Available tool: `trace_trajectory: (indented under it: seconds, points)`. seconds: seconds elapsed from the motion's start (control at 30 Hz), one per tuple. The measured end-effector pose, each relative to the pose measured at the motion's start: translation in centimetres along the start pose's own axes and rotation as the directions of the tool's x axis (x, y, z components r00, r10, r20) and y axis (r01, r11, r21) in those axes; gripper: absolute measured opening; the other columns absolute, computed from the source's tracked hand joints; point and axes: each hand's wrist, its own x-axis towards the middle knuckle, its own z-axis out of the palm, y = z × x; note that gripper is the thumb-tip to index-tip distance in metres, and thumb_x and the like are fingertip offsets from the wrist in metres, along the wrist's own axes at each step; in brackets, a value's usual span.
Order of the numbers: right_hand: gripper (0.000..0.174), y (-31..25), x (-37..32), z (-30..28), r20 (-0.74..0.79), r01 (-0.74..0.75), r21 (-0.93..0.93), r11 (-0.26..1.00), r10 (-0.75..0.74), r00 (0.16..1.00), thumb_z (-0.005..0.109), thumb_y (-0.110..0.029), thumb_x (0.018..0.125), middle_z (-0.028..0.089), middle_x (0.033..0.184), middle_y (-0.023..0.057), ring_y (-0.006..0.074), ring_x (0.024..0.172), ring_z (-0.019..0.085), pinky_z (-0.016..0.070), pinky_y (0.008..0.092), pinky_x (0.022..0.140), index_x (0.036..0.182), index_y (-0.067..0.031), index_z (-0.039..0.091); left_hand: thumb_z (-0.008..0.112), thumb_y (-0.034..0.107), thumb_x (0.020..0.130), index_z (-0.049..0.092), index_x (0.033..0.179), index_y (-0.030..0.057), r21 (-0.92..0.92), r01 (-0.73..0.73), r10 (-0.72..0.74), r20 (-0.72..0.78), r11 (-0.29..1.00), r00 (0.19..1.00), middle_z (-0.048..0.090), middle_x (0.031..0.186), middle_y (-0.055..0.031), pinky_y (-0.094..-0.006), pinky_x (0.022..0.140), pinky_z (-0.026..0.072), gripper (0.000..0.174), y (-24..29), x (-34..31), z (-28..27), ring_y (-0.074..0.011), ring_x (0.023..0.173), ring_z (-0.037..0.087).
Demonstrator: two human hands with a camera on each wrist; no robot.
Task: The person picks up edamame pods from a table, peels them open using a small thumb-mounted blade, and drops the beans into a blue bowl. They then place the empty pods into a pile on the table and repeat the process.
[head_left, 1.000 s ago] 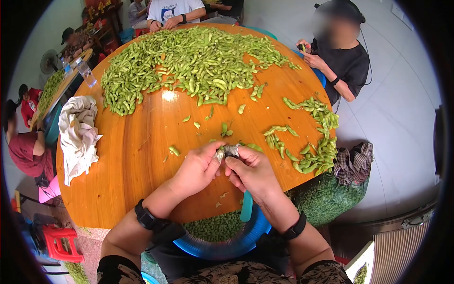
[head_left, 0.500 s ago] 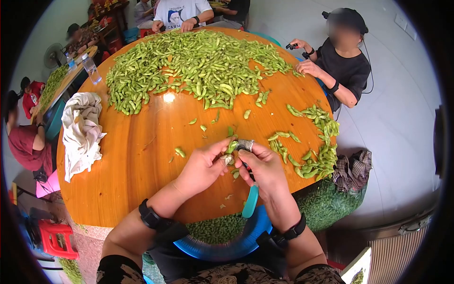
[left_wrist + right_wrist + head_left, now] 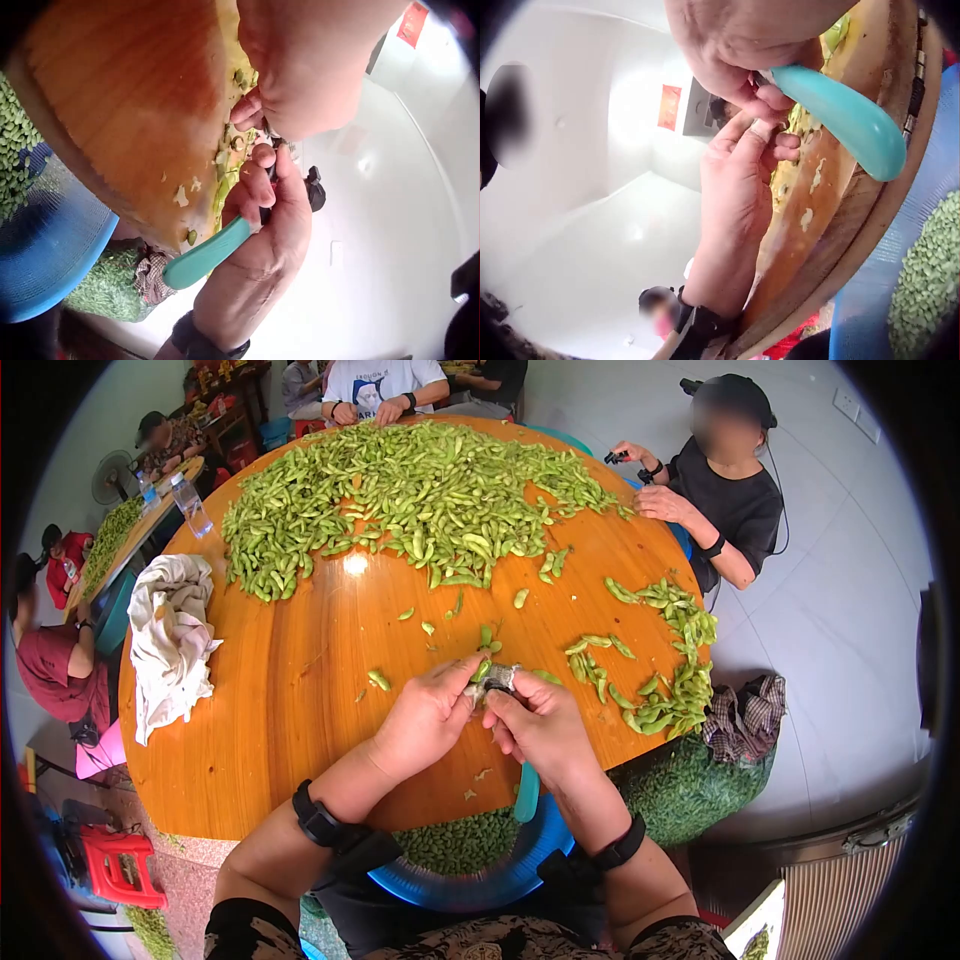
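Both hands meet over the near part of the wooden table. The left hand pinches a green pod between thumb and fingers. Curled round a teal-handled tool, the right hand has its fingertips against the pod; a grey wrap covers one finger. In the left wrist view the teal handle sticks out below the right hand. The right wrist view shows the handle beside the left hand. The tool's working end is hidden.
A blue basin of shelled beans sits below the table edge. Pods form a large heap at the far side and a smaller pile at right. A white cloth and bottle lie left. People sit around.
Since half a second ago, the hands have drawn closer together, and the right hand has shifted slightly left. Earlier the view tilted, and the person at right lowered a hand to the table.
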Motion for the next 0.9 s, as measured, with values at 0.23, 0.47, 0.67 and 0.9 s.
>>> trace_trajectory:
  seconds: [0.23, 0.47, 0.67, 0.9]
  points:
    - [0.009, 0.5, 0.3, -1.4, 0.077, -0.092, 0.167, 0.982, 0.080, 0.994, 0.056, -0.009, 0.094, 0.057, 0.067, -0.0012, 0.0044, 0.045, 0.047, 0.0328, 0.0194, 0.037, 0.092, -0.0061, 0.064, 0.043, -0.003, 0.092, 0.054, 0.129, 0.0033, -0.246, 0.198, -0.165, 0.150, 0.949, 0.975, 0.064, 0.091, -0.0044, -0.0234, 0.060, 0.0499, 0.039, 0.1, 0.1, -0.4, -0.0103, 0.065, 0.058]
    - [0.011, -0.7, 0.6, -2.2, 0.124, -0.190, 0.131, 0.973, 0.174, 0.977, 0.057, -0.010, 0.093, 0.057, 0.067, -0.0012, 0.0045, 0.045, 0.046, 0.0325, 0.0196, 0.037, 0.094, -0.0058, 0.067, 0.041, 0.006, 0.099, 0.056, 0.125, 0.0043, -0.658, 0.447, -0.313, 0.319, 0.606, 0.895, 0.062, 0.086, 0.0002, -0.0195, 0.050, 0.0411, 0.030, -0.9, 0.8, -0.6, -0.0057, 0.059, 0.050]
    - [0.010, -0.7, 0.3, -0.5, 0.005, -0.031, -0.140, 0.990, 0.032, 0.999, 0.058, -0.010, 0.092, 0.057, 0.066, -0.0020, 0.0042, 0.046, 0.047, 0.0347, 0.0202, 0.039, 0.095, -0.0065, 0.067, 0.046, 0.015, 0.101, 0.055, 0.123, 0.0041, -0.599, 0.444, -0.345, 0.280, 0.666, 0.896, 0.062, 0.088, 0.0002, -0.0203, 0.050, 0.0426, 0.027, -0.5, 0.6, -0.6, -0.0055, 0.062, 0.053]
    - [0.009, -0.5, 0.0, -0.1, -0.048, -0.061, -0.001, 0.998, 0.061, 0.997, 0.057, -0.007, 0.092, 0.056, 0.065, -0.0019, 0.0040, 0.047, 0.047, 0.0341, 0.0202, 0.039, 0.096, -0.0048, 0.065, 0.045, 0.020, 0.102, 0.056, 0.115, 0.0027, -0.497, 0.442, -0.344, 0.280, 0.746, 0.896, 0.063, 0.089, -0.0029, -0.0220, 0.055, 0.0493, 0.025, -0.9, 0.4, -0.4, -0.0089, 0.068, 0.060]
